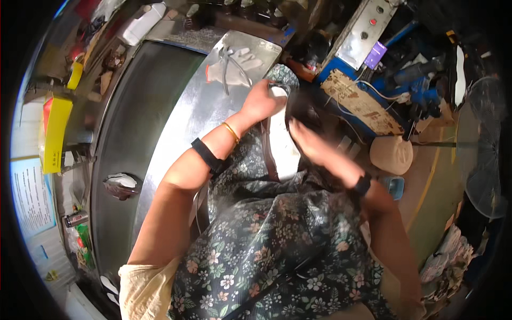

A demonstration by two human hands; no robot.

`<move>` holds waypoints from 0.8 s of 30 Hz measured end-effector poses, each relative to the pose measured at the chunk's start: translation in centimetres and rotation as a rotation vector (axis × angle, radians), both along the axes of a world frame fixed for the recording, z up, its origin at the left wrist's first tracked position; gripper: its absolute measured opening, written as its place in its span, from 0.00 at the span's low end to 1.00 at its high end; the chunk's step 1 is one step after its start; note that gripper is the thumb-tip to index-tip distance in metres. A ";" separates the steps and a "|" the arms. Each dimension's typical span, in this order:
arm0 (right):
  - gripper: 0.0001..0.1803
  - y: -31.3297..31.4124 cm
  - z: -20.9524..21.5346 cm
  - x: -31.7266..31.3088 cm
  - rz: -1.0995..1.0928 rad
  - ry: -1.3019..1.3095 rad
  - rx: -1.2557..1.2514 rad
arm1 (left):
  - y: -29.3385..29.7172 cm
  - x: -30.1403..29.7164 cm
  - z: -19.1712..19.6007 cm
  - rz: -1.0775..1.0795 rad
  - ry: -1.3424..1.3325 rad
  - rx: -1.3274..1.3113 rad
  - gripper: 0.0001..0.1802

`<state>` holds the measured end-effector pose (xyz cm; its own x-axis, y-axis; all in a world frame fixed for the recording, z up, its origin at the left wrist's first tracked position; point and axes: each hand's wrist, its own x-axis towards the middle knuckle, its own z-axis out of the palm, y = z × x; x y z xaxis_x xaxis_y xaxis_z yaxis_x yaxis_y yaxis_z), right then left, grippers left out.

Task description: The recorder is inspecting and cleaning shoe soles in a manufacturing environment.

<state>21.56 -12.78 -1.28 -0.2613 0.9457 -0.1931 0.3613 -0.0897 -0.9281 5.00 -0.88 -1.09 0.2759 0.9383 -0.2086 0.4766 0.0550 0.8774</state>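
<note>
Across my lap, over a dark floral apron (250,234), lies a white shoe last (282,144) with dark brown shoe material along its edges. My left hand (262,101) is wrapped around its far end, thumb on the white face. Against the right side of the last is my right hand (306,140), smeared by motion, so its fingers cannot be read. Pincers (225,72) with long handles rest on a pale work glove (242,60), beyond my left hand on a shiny metal plate (178,114).
Left of the plate runs a dark conveyor belt (141,101) carrying a brown shoe upper on a white last (122,184). A machine with a grey button panel (368,29) and blue frame stands at far right. Nearer are a beige stool (392,154) and a fan (485,149).
</note>
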 end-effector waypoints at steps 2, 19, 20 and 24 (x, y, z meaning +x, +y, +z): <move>0.36 -1.6 -0.3 0.1 -0.002 0.436 -0.241 | -0.2 -0.5 0.7 0.007 -0.169 -0.080 0.30; 0.45 2.8 -0.7 -4.0 -0.050 0.481 -0.217 | -1.1 -4.0 9.2 -0.540 0.838 0.091 0.25; 0.42 2.5 -1.2 -4.3 -0.081 0.515 -0.196 | -2.1 -4.9 9.4 -0.549 0.714 -0.046 0.30; 0.43 0.3 -2.5 -5.0 -0.116 0.359 -0.126 | -7.5 -5.1 3.9 -0.076 0.537 -0.226 0.39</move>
